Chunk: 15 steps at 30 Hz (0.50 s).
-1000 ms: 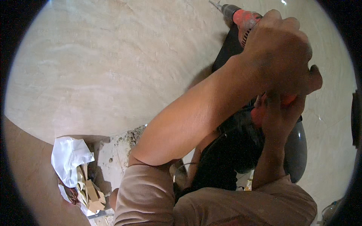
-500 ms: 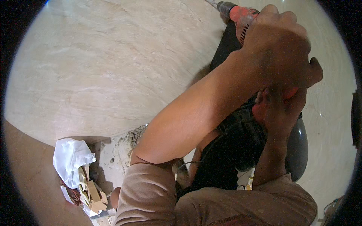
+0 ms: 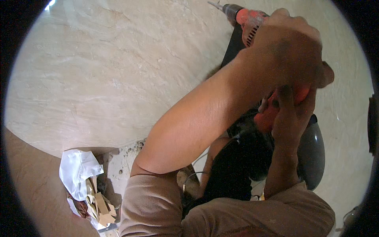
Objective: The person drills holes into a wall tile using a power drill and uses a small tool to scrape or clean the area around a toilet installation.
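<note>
A red power drill (image 3: 249,23) with a dark chuck (image 3: 232,12) and a thin bit points up and left near the top of the view. My left hand (image 3: 290,49) is closed around its body, and my left forearm crosses the middle of the picture. Lower down, my right hand (image 3: 292,112) grips the red rear handle (image 3: 267,117), its fingers partly seen. The bit's tip lies in front of a pale marbled surface (image 3: 118,75); I cannot tell whether it touches. My left hand and forearm hide much of the drill.
At the lower left lie a white plastic bag (image 3: 79,170) and torn cardboard pieces (image 3: 103,207) beside broken, rough ground (image 3: 126,160). A glossy dark rounded object (image 3: 314,154) stands right of my right forearm. A thin cable (image 3: 193,173) curves near my legs.
The drill and both hands have shifted slightly left in the view. More of the bit shows now. Both hands keep their grip.
</note>
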{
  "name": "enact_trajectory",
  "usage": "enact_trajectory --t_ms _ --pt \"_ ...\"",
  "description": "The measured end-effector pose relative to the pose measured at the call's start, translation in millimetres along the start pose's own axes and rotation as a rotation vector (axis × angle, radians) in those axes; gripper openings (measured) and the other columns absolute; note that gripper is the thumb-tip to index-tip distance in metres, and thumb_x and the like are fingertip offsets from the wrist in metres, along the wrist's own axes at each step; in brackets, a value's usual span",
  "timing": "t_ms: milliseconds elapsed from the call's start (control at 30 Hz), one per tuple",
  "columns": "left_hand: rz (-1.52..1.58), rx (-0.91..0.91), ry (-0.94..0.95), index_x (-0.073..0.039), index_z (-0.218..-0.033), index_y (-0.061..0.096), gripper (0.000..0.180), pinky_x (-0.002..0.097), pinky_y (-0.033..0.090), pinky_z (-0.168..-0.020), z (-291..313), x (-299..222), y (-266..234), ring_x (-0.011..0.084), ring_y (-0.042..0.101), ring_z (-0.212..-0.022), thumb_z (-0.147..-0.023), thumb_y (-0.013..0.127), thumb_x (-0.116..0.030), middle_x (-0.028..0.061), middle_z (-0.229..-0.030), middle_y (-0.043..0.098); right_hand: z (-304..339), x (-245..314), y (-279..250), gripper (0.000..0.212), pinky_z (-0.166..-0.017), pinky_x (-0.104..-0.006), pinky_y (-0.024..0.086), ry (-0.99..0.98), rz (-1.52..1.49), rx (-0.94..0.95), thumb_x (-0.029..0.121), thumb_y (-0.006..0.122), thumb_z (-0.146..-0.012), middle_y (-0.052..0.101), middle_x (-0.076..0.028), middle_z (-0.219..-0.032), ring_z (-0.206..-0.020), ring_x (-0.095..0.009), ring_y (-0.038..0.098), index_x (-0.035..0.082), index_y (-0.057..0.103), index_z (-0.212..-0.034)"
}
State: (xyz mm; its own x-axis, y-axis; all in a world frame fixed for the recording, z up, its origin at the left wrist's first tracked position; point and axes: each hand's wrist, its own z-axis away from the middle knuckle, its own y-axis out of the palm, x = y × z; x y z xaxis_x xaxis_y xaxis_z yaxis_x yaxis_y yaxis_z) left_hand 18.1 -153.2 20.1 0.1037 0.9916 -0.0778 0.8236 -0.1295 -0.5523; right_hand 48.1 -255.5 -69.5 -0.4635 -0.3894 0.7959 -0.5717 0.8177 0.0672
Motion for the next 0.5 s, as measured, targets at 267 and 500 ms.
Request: enact_trajectory --t_ms 267,500 --pt "0.034 0.262 -0.007 -0.004 -0.089 0.078 0.044 0.0407 0.054 -0.082 5.9 -1.1 -2.8 0.0337 0.065 -0.091 -0.071 0.068 -0.043 0.0206 -0.097 0.070 21.9 -31.5 -7.1 0.049 -0.074 -0.0293 0.053 0.084 0.077 -0.055 0.024 0.065 -0.095 0.055 -0.013 -0.117 -0.095 -0.015 0.060 0.001 0.040 -0.130" --pt "0.077 -0.113 0.025 -0.003 -0.087 0.078 0.043 0.0405 0.054 -0.081 12.2 1.5 12.8 0.0338 0.066 -0.085 -0.071 0.068 -0.041 0.0218 -0.089 0.070 8.7 -15.3 -8.5 0.042 -0.063 -0.0316 0.055 -0.147 0.148 0.019 0.021 0.065 -0.095 0.062 -0.012 -0.096 -0.070 -0.017 0.064 0.000 0.043 -0.125"
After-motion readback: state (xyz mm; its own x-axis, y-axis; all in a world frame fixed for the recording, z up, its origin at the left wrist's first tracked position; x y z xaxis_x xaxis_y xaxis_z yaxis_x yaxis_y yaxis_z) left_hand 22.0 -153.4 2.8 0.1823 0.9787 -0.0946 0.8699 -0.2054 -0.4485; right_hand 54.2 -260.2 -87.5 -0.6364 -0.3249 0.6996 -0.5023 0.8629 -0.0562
